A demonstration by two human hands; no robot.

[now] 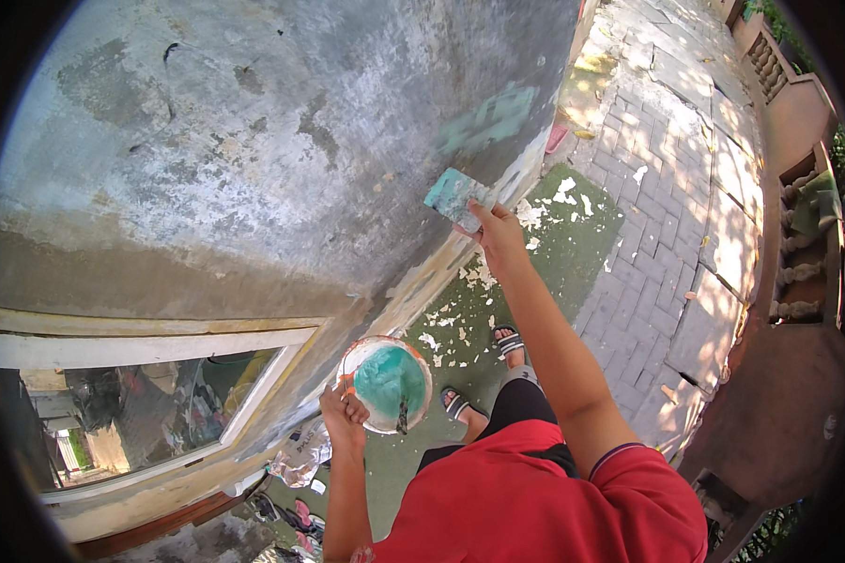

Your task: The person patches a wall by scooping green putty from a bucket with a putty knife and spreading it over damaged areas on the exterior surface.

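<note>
My right hand (498, 235) pinches a flat, rectangular putty scraper (453, 190), smeared teal and grey. The scraper is at the patchy grey wall (253, 159); whether it touches the wall I cannot tell. Just above it, a teal smear (488, 119) marks the wall. Lower down, my left hand (345, 416) is closed at the left side of a white bucket (426, 392), its fingers at the rim or handle. Teal paste (377, 373) lies in the bucket, and a dark, coated stick (403, 413) leans inside it.
A white-framed window (150, 349) is set in the wall at lower left. White flakes (563, 190) litter the green floor (587, 230) by my sandalled feet (455, 403). Grey paving (652, 244) and a balustrade (798, 244) lie to the right. Shoes (302, 514) and a silvery bag (300, 455) sit below the window.
</note>
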